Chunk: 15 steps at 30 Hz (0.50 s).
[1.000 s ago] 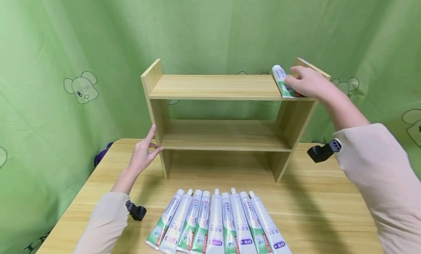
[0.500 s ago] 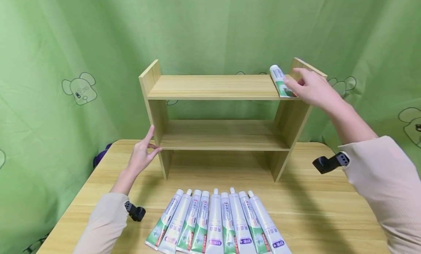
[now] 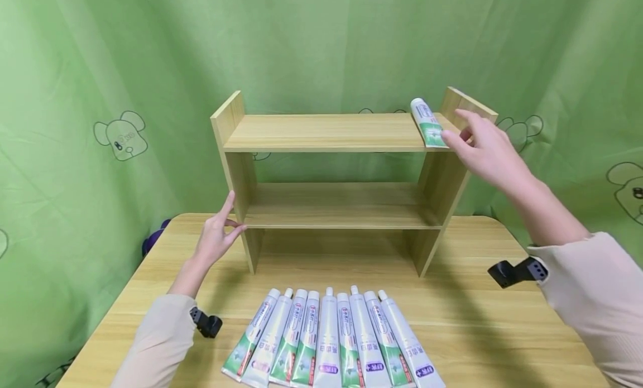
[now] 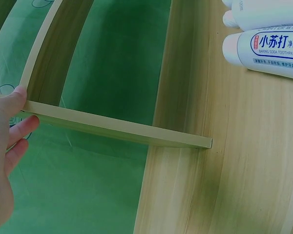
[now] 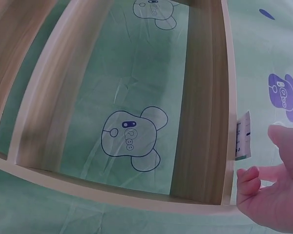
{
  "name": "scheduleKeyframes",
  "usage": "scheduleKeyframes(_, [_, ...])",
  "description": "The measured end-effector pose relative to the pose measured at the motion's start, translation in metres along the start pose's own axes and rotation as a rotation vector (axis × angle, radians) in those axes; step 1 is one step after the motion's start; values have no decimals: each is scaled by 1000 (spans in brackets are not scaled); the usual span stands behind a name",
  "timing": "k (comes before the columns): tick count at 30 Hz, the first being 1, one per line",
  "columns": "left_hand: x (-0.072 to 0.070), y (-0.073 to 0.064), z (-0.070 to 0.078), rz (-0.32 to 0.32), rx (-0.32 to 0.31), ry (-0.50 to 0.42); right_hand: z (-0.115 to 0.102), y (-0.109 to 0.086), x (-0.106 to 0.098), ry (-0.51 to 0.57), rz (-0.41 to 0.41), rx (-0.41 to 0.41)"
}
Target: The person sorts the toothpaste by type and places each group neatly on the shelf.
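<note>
In the head view, a white and green toothpaste tube (image 3: pixel 428 125) lies on the right end of the top board of a wooden shelf (image 3: pixel 326 132), cap toward the back. Just right of it, my right hand (image 3: pixel 489 151) hovers with thumb and fingers spread and nothing between them. The right wrist view shows the tube's end (image 5: pixel 243 136) poking past the board edge near my fingertips. My left hand (image 3: pixel 217 238) holds the shelf's left side panel (image 4: pixel 117 127); its thumb is at the front edge by the middle board, fingers on the outer side.
A fanned row of several toothpaste tubes (image 3: pixel 329 343), some white and green, some white and purple, lies on the wooden table (image 3: pixel 482 310) in front of the shelf. Behind it hangs a green curtain (image 3: pixel 301 47) with mouse drawings. A dark purple object (image 3: pixel 154 238) sits beyond the table's left edge.
My right hand has let go of the tube on the top board and drawn back to the right and toward me. The left hand keeps its place on the shelf's side.
</note>
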State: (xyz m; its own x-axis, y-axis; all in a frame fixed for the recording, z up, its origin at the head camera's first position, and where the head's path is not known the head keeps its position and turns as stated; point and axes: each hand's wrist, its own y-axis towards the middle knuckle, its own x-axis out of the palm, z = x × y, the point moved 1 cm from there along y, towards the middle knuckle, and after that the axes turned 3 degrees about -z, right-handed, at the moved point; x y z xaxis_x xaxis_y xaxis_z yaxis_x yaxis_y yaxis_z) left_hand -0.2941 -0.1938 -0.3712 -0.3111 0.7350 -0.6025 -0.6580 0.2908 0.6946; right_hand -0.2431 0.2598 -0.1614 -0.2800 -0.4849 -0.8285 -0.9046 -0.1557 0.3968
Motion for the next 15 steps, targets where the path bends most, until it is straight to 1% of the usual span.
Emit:
scheduleKeyframes(8, [0, 0, -1, 7, -4, 7, 8, -14, 5, 48, 34, 5])
scheduleKeyframes(15, [0, 0, 0, 6, 3, 8, 13, -28, 11, 80, 74, -19])
